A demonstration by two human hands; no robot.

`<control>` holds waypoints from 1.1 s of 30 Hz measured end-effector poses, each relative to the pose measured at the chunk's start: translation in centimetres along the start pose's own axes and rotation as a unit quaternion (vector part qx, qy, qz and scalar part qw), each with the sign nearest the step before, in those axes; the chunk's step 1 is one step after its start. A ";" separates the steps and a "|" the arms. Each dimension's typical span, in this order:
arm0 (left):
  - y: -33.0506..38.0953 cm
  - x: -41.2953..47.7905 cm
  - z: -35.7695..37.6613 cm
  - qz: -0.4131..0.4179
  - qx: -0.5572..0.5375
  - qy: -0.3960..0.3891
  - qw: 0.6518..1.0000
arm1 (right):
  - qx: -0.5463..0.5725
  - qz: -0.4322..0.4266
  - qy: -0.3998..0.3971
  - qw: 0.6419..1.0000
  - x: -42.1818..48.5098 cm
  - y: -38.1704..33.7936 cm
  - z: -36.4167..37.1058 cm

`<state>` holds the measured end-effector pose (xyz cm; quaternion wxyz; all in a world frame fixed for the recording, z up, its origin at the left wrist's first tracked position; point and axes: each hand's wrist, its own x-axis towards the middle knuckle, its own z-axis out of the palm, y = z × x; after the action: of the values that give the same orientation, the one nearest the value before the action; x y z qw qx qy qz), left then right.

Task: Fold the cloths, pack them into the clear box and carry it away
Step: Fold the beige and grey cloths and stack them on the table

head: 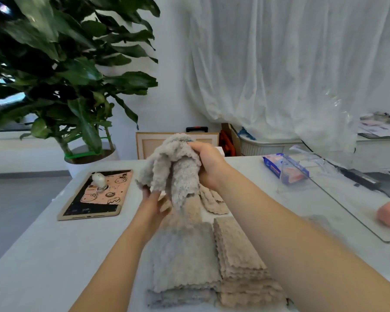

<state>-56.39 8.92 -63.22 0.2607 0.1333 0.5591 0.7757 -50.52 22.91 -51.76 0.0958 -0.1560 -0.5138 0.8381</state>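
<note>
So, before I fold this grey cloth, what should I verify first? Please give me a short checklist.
1. Top grip: the right hand holds the grey cloth: ok.
2. Lower edge: firm hold by the left hand: cannot tell.
3. Cloth spread flat: not ok, it hangs bunched.
4. On the table, the grey stack and beige stack lie neat: ok.
5. The clear box free for packing: cannot tell, a blue pack shows at its far end.
</note>
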 end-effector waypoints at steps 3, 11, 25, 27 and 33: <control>2.7 -2.2 -5.3 0.036 -0.084 0.036 0.995 | -0.014 0.109 0.044 0.993 1.1 4.2 2.0; 0.8 -8.8 -16.0 -0.050 0.193 0.266 0.943 | -0.348 0.209 -0.089 0.910 -0.1 17.4 6.6; 2.5 -10.0 -21.0 -0.066 0.053 0.262 0.961 | -0.519 -0.039 0.039 0.853 1.0 20.5 7.5; 3.0 -9.6 -21.5 -0.059 0.034 0.284 0.956 | -0.359 0.008 0.085 0.930 1.1 19.7 7.6; 2.8 -8.8 -23.2 -0.088 0.010 0.355 0.931 | -0.139 0.107 0.133 0.975 1.2 19.0 6.4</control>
<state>-61.33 -15.16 -67.69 0.1113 -0.1981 0.6326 0.7404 -53.94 9.33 -66.16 0.0506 -0.3323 -0.5880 0.7357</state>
